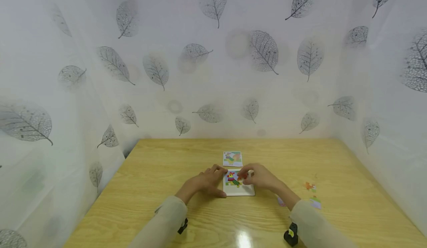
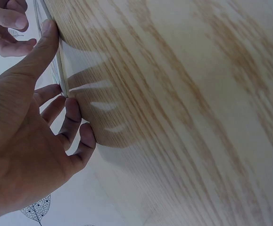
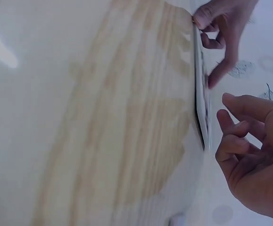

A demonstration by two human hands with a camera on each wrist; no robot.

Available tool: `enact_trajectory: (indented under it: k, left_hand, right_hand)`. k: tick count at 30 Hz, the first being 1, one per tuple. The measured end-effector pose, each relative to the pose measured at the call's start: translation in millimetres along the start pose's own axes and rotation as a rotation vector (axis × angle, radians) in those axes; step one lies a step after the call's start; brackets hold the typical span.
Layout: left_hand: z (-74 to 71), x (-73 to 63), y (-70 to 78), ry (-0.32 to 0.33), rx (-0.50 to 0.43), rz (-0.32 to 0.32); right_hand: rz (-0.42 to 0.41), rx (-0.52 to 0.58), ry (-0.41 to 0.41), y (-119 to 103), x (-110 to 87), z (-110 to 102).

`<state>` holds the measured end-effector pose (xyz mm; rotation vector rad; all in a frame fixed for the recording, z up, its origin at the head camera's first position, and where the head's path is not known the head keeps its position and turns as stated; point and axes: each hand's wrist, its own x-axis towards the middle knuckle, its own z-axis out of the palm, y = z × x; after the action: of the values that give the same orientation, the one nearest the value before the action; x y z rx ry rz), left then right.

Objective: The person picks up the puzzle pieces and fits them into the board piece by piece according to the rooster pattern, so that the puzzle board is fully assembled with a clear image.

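Note:
A white-framed jigsaw board lies on the table, with puzzle pieces showing a colourful rooster in its upper part. My left hand holds the board along its left side, thumb at the near corner, fingers at the far corner. In the left wrist view, the curled fingers touch the board's edge. Over the board's right half hovers my right hand, fingers loosely bent, thumb and fingertips apart. No piece shows between them in either wrist view. Orange rooster pieces appear beside its fingertips, partly covered.
A printed rooster picture card lies just beyond the board. Loose puzzle pieces lie right of it: an orange one, a green and purple one, and a purple one partly behind my right forearm. Leaf-patterned curtains surround the wooden table.

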<state>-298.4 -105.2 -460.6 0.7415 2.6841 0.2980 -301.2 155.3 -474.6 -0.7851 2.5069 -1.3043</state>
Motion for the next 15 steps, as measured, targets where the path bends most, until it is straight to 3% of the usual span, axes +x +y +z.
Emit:
enact_trajectory:
  k: [8,15]
  left_hand:
    - [4.3,1.8,-4.6,0.012,0.019,0.009]
    - [11.6,10.2,-12.6,0.023,0.004,0.01]
  right_hand:
    - [0.07,0.17,-0.05,12.6,-21.1,-29.4]
    - [0.054,0.171,-0.065,29.6,-46.8,-52.8]
